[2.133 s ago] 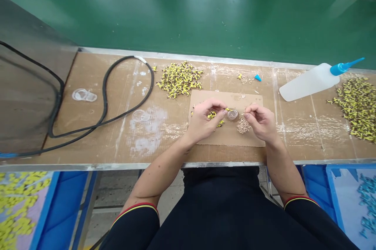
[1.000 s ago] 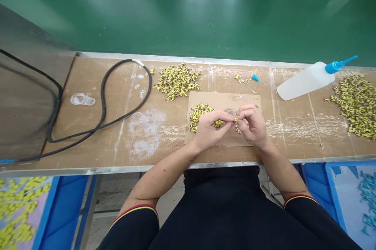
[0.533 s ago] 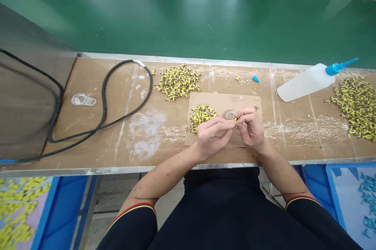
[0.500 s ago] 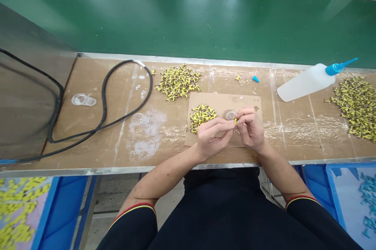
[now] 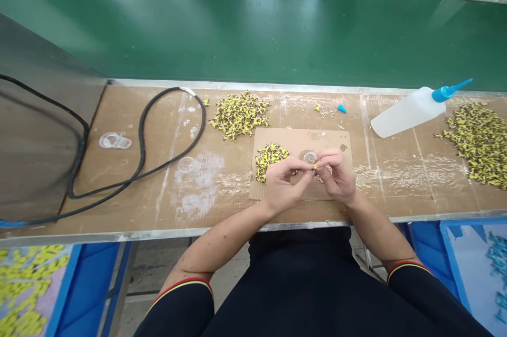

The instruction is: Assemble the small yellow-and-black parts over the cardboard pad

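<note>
My left hand (image 5: pixel 287 181) and my right hand (image 5: pixel 337 176) meet fingertip to fingertip above a flat cardboard piece (image 5: pixel 291 137). Between their pinched fingers is a small yellow part (image 5: pixel 315 166), mostly covered, so its exact kind does not show. A small round clear dish (image 5: pixel 309 156) sits just beyond the fingertips. Left of it, a heap of small yellow-and-dark parts (image 5: pixel 271 156) lies on the cardboard, partly behind my left hand. A few tiny pale pieces show under my right fingers.
A bigger heap of yellow parts (image 5: pixel 240 114) lies behind the cardboard, another heap (image 5: pixel 481 141) far right. A white squeeze bottle (image 5: pixel 407 112) lies on its side near a blue cap (image 5: pixel 341 108). A black cable (image 5: pixel 140 141) loops at left. Blue trays (image 5: pixel 85 279) flank the bench below.
The whole view has shifted slightly. Both hands stay together at the same spot, the fingers turning a little around the small yellow part.
</note>
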Demonstrator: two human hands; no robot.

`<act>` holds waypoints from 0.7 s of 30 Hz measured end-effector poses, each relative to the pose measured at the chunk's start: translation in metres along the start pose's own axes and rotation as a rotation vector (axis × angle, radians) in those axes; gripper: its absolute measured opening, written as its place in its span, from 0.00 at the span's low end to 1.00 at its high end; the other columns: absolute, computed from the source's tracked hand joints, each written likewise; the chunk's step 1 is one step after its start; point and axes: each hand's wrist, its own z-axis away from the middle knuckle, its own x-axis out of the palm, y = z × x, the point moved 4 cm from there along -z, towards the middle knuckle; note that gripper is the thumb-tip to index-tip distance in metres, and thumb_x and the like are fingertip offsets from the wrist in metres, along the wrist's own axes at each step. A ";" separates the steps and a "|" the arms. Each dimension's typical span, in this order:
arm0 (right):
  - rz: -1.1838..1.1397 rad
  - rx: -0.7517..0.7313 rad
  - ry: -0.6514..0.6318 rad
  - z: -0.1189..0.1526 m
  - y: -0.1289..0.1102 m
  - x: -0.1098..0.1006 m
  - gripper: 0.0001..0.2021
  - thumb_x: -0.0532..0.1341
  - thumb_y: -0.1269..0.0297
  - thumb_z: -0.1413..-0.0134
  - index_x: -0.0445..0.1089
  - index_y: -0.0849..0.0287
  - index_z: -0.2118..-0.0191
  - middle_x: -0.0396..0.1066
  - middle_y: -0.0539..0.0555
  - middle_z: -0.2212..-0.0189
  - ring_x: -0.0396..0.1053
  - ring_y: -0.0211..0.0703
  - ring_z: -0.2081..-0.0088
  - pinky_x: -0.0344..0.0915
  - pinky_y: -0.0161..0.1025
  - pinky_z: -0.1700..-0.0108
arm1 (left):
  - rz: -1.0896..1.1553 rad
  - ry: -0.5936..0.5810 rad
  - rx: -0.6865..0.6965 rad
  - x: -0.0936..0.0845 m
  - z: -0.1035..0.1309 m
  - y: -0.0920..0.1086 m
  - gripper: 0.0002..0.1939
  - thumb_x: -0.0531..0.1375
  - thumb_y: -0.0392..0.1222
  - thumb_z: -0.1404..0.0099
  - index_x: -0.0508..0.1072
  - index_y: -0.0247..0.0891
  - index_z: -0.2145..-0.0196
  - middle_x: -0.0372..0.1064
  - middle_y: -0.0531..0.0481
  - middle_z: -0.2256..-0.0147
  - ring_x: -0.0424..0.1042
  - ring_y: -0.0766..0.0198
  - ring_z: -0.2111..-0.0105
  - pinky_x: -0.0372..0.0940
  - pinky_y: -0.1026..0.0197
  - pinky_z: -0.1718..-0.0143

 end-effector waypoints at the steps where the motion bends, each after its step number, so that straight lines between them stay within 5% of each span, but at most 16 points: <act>1: -0.005 0.018 -0.005 0.001 0.002 -0.001 0.06 0.59 0.67 0.32 0.69 0.50 0.53 0.74 0.54 0.62 0.74 0.46 0.60 0.73 0.45 0.61 | 0.059 -0.024 -0.074 0.000 -0.001 -0.003 0.08 0.68 0.45 0.33 0.77 0.38 0.66 0.80 0.49 0.69 0.80 0.66 0.71 0.75 0.65 0.69; 4: -0.083 0.112 0.001 0.005 0.006 -0.004 0.09 0.61 0.65 0.33 0.69 0.50 0.49 0.75 0.53 0.63 0.75 0.44 0.65 0.74 0.43 0.66 | 0.227 -0.103 -0.209 0.002 -0.002 -0.009 0.13 0.68 0.50 0.33 0.75 0.38 0.62 0.78 0.50 0.70 0.80 0.66 0.71 0.75 0.66 0.69; 8: -0.222 0.220 0.018 0.007 0.006 -0.002 0.10 0.62 0.63 0.33 0.67 0.50 0.48 0.72 0.49 0.68 0.72 0.38 0.72 0.73 0.37 0.71 | 0.314 -0.180 -0.226 0.003 -0.002 -0.011 0.14 0.68 0.51 0.33 0.73 0.40 0.59 0.75 0.54 0.72 0.79 0.68 0.72 0.74 0.66 0.68; 21: -0.350 0.205 -0.027 0.003 0.000 -0.001 0.15 0.61 0.69 0.33 0.63 0.49 0.44 0.71 0.46 0.70 0.74 0.36 0.72 0.72 0.33 0.71 | 0.333 -0.276 -0.316 0.006 -0.004 -0.012 0.18 0.68 0.54 0.33 0.68 0.39 0.68 0.73 0.54 0.74 0.76 0.67 0.74 0.73 0.64 0.70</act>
